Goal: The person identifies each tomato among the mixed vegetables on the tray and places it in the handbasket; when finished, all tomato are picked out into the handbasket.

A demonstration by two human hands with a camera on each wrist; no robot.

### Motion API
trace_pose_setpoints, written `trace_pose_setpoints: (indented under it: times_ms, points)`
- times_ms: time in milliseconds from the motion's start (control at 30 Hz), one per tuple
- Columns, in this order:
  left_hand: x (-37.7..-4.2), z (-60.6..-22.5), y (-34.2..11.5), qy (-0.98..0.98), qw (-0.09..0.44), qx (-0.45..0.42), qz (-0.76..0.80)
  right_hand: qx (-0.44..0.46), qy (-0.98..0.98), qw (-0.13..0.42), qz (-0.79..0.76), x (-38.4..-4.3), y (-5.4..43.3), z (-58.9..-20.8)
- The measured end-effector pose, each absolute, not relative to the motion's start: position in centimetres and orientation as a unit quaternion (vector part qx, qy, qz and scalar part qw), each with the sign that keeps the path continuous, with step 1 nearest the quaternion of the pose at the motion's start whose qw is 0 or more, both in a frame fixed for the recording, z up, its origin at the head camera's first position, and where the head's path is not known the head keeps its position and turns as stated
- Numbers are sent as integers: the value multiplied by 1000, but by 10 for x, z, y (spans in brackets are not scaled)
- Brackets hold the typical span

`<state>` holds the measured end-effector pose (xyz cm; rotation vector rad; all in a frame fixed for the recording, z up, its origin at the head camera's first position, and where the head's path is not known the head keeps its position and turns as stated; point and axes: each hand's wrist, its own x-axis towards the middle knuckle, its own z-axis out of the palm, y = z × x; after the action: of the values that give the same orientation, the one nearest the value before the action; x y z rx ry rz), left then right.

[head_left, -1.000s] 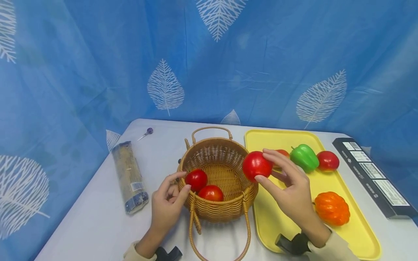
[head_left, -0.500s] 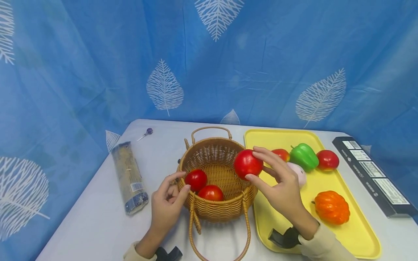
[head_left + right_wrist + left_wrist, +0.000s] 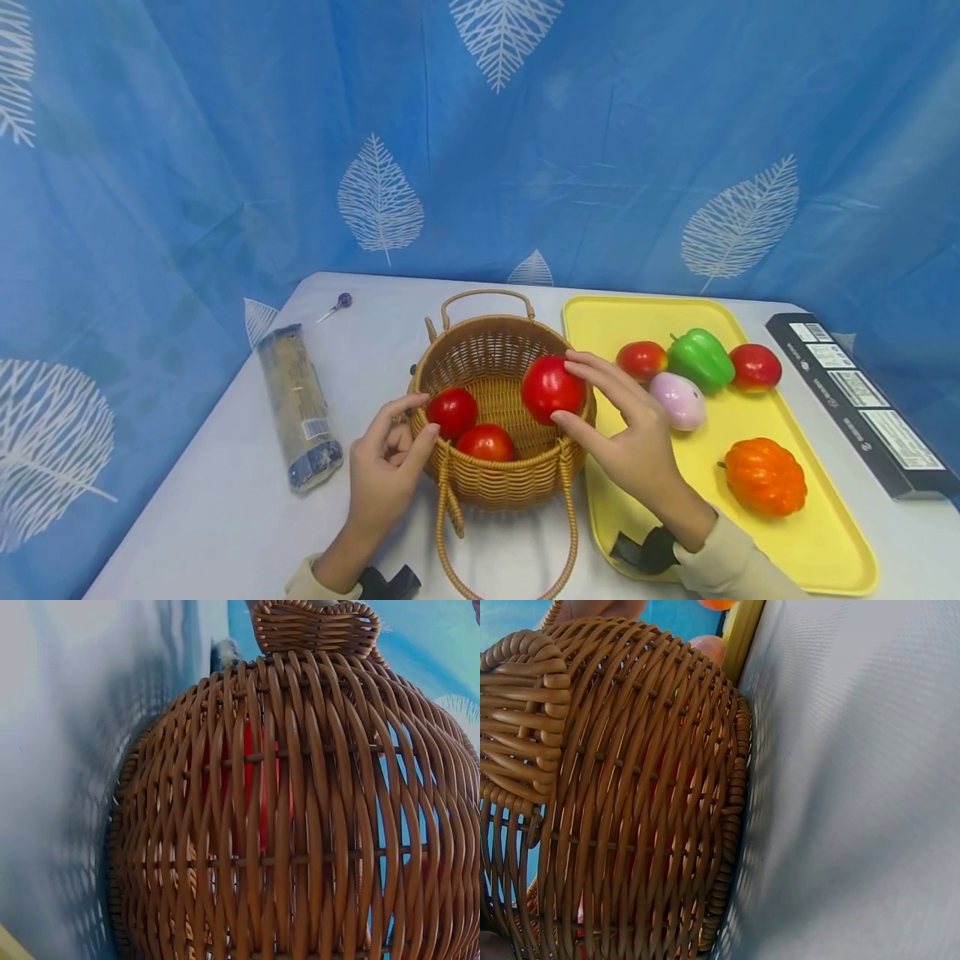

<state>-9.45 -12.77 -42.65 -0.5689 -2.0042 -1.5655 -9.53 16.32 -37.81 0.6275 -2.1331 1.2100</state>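
Observation:
In the head view my right hand (image 3: 626,429) holds a bright red round fruit (image 3: 552,390) between thumb and fingertips, inside the right part of the wicker basket's opening. My left hand (image 3: 386,467) grips the left rim of the wicker basket (image 3: 498,487), thumb and forefinger over the edge. Two red fruits lie in the basket's left half: a darker one (image 3: 452,412) and a red-orange one (image 3: 486,443). One basket handle stands up at the back; the other hangs at the front. The left wrist view is filled by basket weave (image 3: 645,795); red shows through the weave (image 3: 322,802) in the right wrist view.
A yellow tray (image 3: 637,517) at right bears a green bell pepper (image 3: 701,358), an orange pumpkin (image 3: 765,477), a pale pink oval piece (image 3: 678,402) and two red fruits. A long black box (image 3: 855,408) lies beyond it. At left are a wrapped cylinder (image 3: 300,408) and a lollipop (image 3: 342,301).
My right hand has carried the red round fruit leftward from the basket's right rim to over its inside. The pink piece on the tray came into view. The left hand stays put.

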Motion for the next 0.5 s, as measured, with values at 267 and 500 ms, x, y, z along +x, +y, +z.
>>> trace_pose_setpoints:
  times_ms: [267,500]
  points:
    - [-94,-426,-129,-745,264,-209,-576,219,-778,253,532,-97,170,-386]
    - [-95,-427,-127,-736,270,-218,-581,212,-742,267,577,-100,194,-367]
